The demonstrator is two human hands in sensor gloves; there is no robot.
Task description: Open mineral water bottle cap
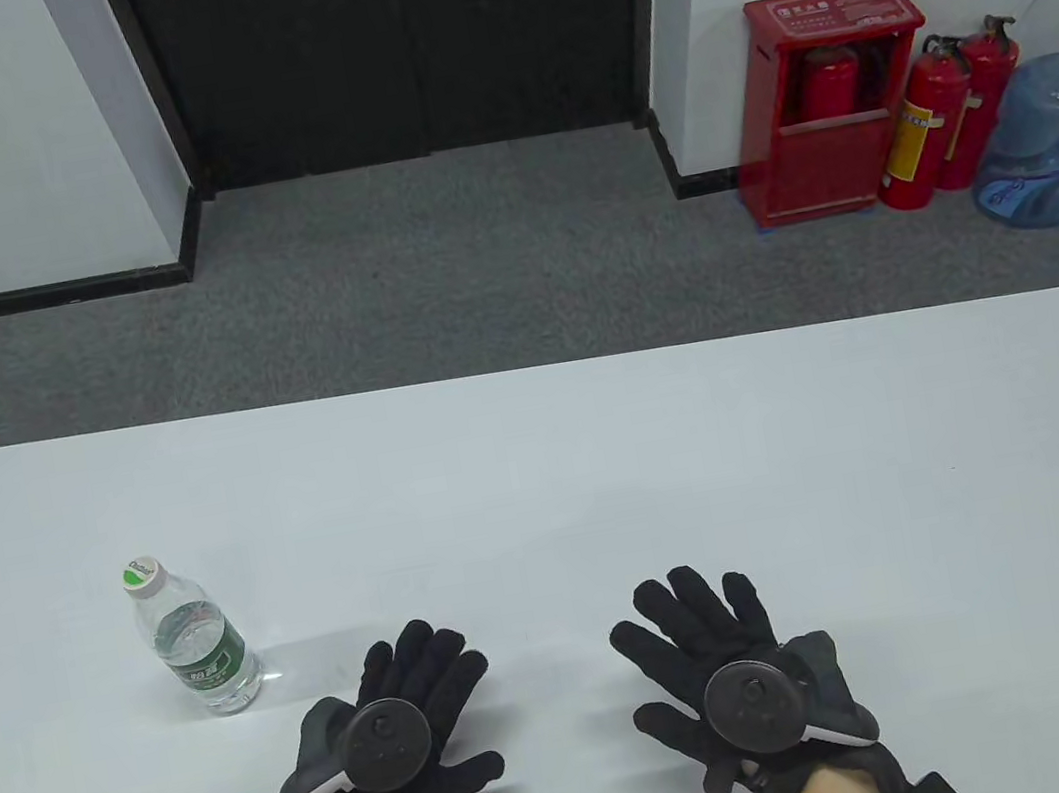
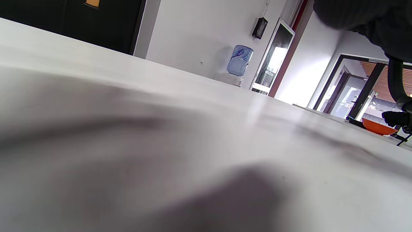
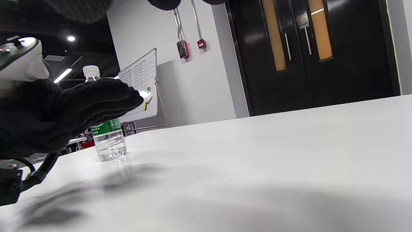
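Note:
A small clear water bottle (image 1: 195, 640) with a green label and a white cap (image 1: 142, 575) stands upright on the white table (image 1: 605, 485) at the left. My left hand (image 1: 410, 710) hovers flat just to the bottom right of it, fingers spread, holding nothing. My right hand (image 1: 707, 640) is further right, also flat and spread, empty. In the right wrist view the bottle (image 3: 107, 141) stands behind my left hand (image 3: 80, 106), its cap (image 3: 91, 70) showing above the glove. The left wrist view shows only bare table and a bit of glove (image 2: 370, 22).
Beyond the table's far edge is grey carpet, with a red extinguisher cabinet (image 1: 830, 103), two extinguishers (image 1: 939, 115) and a blue water jug (image 1: 1049, 137) at the far right wall. A dark door (image 1: 409, 41) is behind.

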